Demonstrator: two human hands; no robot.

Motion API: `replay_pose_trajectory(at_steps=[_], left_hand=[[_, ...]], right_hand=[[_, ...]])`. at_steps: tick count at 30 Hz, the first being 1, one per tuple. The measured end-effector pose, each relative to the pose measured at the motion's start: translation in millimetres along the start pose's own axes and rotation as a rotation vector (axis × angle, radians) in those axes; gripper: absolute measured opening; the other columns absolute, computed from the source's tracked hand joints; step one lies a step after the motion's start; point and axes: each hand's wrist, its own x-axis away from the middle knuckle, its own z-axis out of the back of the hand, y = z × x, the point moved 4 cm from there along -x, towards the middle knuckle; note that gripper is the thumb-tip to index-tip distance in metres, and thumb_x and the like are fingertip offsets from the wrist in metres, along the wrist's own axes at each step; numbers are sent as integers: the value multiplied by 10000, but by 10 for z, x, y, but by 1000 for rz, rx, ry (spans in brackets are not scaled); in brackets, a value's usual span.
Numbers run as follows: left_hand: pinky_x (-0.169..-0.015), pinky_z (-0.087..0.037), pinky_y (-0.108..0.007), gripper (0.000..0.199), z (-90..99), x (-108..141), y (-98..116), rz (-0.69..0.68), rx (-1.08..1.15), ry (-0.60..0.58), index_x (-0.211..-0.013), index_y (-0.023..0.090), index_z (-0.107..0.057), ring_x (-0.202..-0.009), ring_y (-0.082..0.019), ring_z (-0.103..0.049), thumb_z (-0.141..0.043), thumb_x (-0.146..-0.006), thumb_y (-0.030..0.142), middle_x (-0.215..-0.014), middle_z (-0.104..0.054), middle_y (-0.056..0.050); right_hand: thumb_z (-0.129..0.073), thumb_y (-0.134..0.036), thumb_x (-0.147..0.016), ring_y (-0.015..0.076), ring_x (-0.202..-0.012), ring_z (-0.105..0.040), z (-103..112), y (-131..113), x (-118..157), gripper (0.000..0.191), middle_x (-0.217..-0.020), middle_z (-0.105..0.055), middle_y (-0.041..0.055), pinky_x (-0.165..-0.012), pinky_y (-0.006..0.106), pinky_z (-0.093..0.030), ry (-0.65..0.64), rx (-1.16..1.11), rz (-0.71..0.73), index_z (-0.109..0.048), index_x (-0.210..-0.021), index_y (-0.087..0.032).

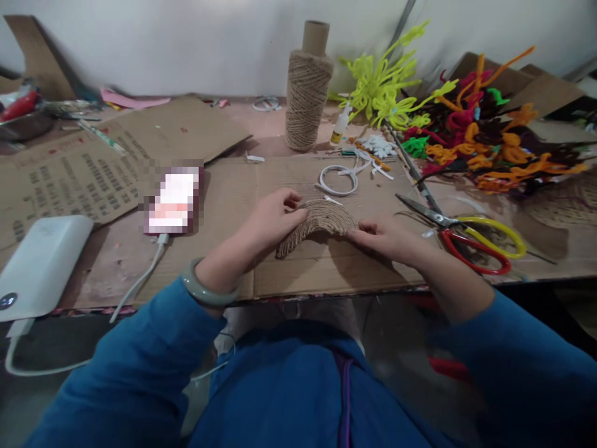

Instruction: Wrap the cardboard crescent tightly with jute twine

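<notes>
— What did the head camera show at the middle of the cardboard sheet (298,274)?

— A twine-wrapped arch (317,223), a curved band of coiled jute, stood on its two feet there. The left hand (270,221) pinched its left side, fingers curled onto the coils, and the right hand (389,239) pinched its right foot, fingers pressed together against the twine. Judging by that grip, each hand steadied one end so the curve kept its shape.

— And around the arch?

— Behind it rose the jute twine spool (308,93), upright by the wall, with a small glue bottle (340,124) just to the spool's right. Right of the arch lay the scissors (466,239) with red and yellow handles, open, close to the right hand, probably for easy reach. Further right and behind was a heap of pipe cleaners (466,118), yellow-green, orange and red.

— To the left?

— A phone (173,199) lay left of the arch, cabled toward a white power bank (41,264) at the table edge. A jade-coloured bangle (208,289) sat on the left wrist.
</notes>
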Motion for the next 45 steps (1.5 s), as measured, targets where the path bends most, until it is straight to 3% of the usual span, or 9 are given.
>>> replay_pose_trajectory(at_steps=[3,7,9,12,14,16,27,41,45], left_hand=[[-864,-498,-394,275,29,105,138,-97,-325,-84,-1023,150,-691,-920,-261,-663,-535,-866,314,-1014,-725,-111],[-910,-507,-436,324,4,320,236,-167,-707,-216,-1059,119,-692,-986,-295,-666,-465,-939,318,-1097,-708,-145],[-934,-516,-452,329,-62,449,226,-226,-777,-289,-1038,86,-691,-1010,-297,-667,-433,-957,272,-1096,-701,-164],[-1096,-422,-483,319,-165,610,225,-439,-796,-213,-1090,54,-672,-1237,-314,-570,-452,-949,237,-1207,-672,-193],[-1112,-412,-496,367,-226,665,190,-476,-812,-152,-1208,38,-621,-1360,-341,-461,-463,-955,251,-1327,-612,-207],[-1110,-417,-495,423,-296,684,151,-472,-828,-174,-1296,28,-563,-1416,-355,-382,-460,-967,273,-1405,-553,-215],[-1084,-430,-468,530,-414,638,100,-357,-905,-307,-1389,24,-471,-1408,-350,-397,-514,-959,330,-1467,-483,-228],[-1039,-436,-444,573,-359,573,114,-372,-939,-323,-1396,49,-470,-1331,-327,-480,-539,-945,394,-1439,-526,-190],[-963,-469,-435,581,-378,565,136,-378,-966,-300,-1382,61,-484,-1261,-327,-522,-556,-931,420,-1394,-557,-190]], right_hand=[[-579,-461,-838,137,-489,-466,39,-25,61,358,-523,-566,14,-472,267,-267,115,310,58,-594,-592,-200],[-542,-479,-875,213,-561,-579,25,40,195,340,-629,-678,75,-478,302,-294,240,598,94,-718,-802,-198],[-502,-423,-917,245,-683,-652,-11,21,268,329,-774,-731,99,-539,328,-392,333,621,269,-731,-891,-188],[-454,-304,-956,257,-953,-682,-102,-65,323,313,-1060,-738,128,-785,378,-516,408,567,613,-724,-1036,-167],[-455,-262,-959,266,-1125,-633,-185,-122,298,315,-1187,-704,137,-935,410,-503,385,561,775,-708,-1117,-158],[-469,-253,-959,278,-1231,-571,-262,-162,244,321,-1256,-676,131,-994,435,-480,359,588,853,-688,-1175,-160],[-466,-250,-973,260,-1190,-598,-397,-146,162,314,-1268,-676,122,-955,400,-464,337,721,936,-673,-1177,-130],[-455,-232,-973,261,-1166,-611,-398,-128,122,317,-1280,-674,98,-973,437,-430,317,658,925,-670,-1190,-148],[-444,-228,-975,255,-1171,-613,-405,-127,126,324,-1284,-670,104,-977,429,-442,329,666,922,-669,-1189,-134]])
